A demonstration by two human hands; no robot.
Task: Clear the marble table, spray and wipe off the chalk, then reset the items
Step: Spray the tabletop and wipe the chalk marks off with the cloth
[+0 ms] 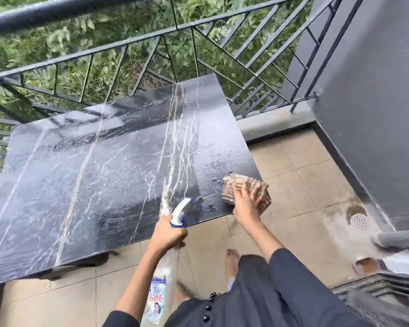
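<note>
The dark marble table (109,175) fills the middle of the view, wet and smeared with whitish chalk streaks, with no items on it. My left hand (167,234) grips the neck of a clear spray bottle (161,286) with a white and blue trigger head (184,211), which points at the table's near right edge. My right hand (244,204) presses a folded brown striped cloth (248,190) on the table's near right corner.
A black metal railing (198,27) with greenery behind runs along the table's far side. A grey wall (373,114) stands at the right. Beige floor tiles (300,190), a floor drain (360,221) and a sandal (366,265) lie to the right. My bare foot (232,258) is near the table.
</note>
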